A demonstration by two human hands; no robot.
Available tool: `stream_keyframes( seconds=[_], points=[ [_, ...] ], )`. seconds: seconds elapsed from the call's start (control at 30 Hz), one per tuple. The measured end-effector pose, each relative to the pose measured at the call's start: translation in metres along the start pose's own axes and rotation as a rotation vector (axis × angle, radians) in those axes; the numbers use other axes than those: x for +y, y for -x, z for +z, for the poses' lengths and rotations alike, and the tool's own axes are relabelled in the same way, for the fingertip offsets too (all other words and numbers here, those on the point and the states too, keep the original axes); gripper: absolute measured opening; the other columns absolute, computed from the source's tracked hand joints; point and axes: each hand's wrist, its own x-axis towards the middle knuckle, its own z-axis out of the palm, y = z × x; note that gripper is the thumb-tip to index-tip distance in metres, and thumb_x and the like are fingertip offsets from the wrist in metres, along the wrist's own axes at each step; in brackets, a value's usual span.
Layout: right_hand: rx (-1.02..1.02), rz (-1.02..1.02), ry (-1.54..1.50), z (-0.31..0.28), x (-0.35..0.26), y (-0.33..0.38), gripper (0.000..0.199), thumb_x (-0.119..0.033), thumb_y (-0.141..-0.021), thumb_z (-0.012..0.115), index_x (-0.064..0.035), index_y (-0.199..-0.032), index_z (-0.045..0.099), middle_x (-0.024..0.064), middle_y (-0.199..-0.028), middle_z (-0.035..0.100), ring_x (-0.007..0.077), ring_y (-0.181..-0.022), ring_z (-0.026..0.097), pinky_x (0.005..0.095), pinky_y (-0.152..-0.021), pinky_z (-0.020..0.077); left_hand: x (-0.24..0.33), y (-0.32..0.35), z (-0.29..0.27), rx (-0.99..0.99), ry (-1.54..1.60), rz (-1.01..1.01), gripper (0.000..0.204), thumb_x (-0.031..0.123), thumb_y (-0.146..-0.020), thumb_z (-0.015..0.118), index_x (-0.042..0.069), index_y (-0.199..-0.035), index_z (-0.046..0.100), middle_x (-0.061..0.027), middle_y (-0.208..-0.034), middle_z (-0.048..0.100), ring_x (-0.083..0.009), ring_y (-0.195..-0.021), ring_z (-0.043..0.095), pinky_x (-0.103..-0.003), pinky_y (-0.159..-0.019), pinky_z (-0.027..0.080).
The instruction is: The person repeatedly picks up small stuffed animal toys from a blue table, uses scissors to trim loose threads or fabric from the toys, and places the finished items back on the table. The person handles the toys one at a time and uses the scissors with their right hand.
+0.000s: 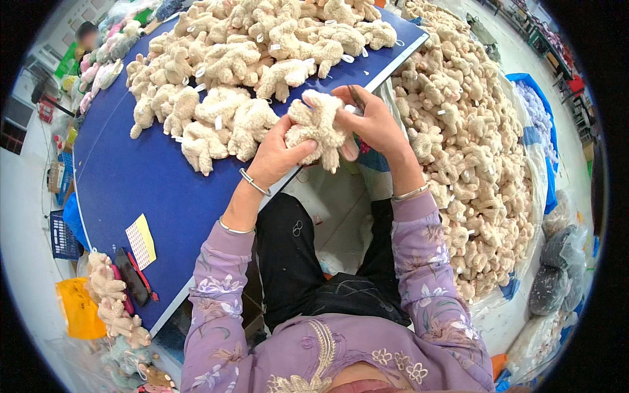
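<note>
A cream fleecy plush toy [317, 126] with pinkish ears is held up over the table's near right edge. My left hand [274, 157] is closed round its left side, the thumb pressed on the fleece. My right hand [380, 128] is at the toy's other side, fingers curled near a small white tag. A slim dark tool [356, 98], perhaps thread snips, lies in the right hand; its full shape is hidden by the fingers. Just beyond the hands, a heap of matching plush toys [229, 62] with white tags covers the far part of the blue table [131, 190].
To the right stands a large heap of similar plush toys [472, 177]. A sticker sheet [141, 241], a dark phone [133, 278] and a red pen [143, 275] lie at the table's left edge. Beyond that edge are a blue crate [63, 236] and a yellow bag [80, 308].
</note>
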Motion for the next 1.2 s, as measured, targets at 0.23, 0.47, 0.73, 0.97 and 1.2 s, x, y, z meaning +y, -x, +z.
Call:
stream_keyframes(
  seconds=[0.23,0.47,0.73,0.97,1.2],
  points=[
    [-0.086,0.103,-0.266,0.012,0.002,0.002,0.023,-0.015,-0.082,0.064,-0.0011,-0.1,0.059,-0.0003,-0.073,0.06,0.0069,-0.056,0.053,0.022,-0.051,0.0409,-0.01,-0.005,-0.003,0.145,-0.01,0.133,0.043,0.008,-0.079,0.071,0.004,-0.118,0.051,-0.0028,-0.105,0.058,-0.0084,-0.092,0.055,-0.025,-0.078,0.047],
    [-0.047,0.134,-0.285,0.013,0.017,-0.001,0.019,-0.013,-0.082,0.06,-0.0013,-0.097,0.06,-0.0003,-0.072,0.059,0.008,-0.055,0.053,0.0233,-0.05,0.0411,0.005,0.001,0.004,0.387,-0.519,0.593,0.031,0.0,-0.072,0.072,0.008,-0.097,0.055,-0.0011,-0.092,0.049,-0.0069,-0.068,0.045,-0.022,-0.054,0.038],
    [0.009,0.189,-0.308,0.014,0.001,0.001,0.021,-0.008,-0.08,0.056,-0.0013,-0.1,0.06,0.0008,-0.074,0.06,0.0085,-0.056,0.053,0.0236,-0.049,0.042,0.007,0.004,0.008,0.381,-0.678,0.652,0.028,0.0,-0.075,0.07,0.007,-0.102,0.063,-0.006,-0.09,0.051,-0.0142,-0.069,0.052,-0.026,-0.059,0.045],
    [-0.039,0.131,-0.308,0.01,0.01,0.002,0.024,-0.005,-0.078,0.052,-0.0008,-0.101,0.06,-0.0006,-0.078,0.06,0.0072,-0.06,0.054,0.0221,-0.051,0.0437,0.008,0.003,0.006,0.293,-0.6,0.395,0.02,0.0,-0.078,0.068,0.003,-0.097,0.063,-0.0038,-0.083,0.053,-0.0121,-0.062,0.05,-0.024,-0.056,0.043],
    [0.023,0.142,-0.302,0.008,0.016,0.0,0.025,-0.004,-0.078,0.051,0.0001,-0.101,0.059,0.0007,-0.077,0.06,0.0091,-0.059,0.055,0.0231,-0.05,0.0438,0.001,-0.002,-0.002,0.272,-0.398,0.409,0.007,0.002,-0.083,0.067,0.001,-0.085,0.061,-0.0004,-0.082,0.051,-0.006,-0.063,0.047,-0.022,-0.056,0.04]
  ],
)
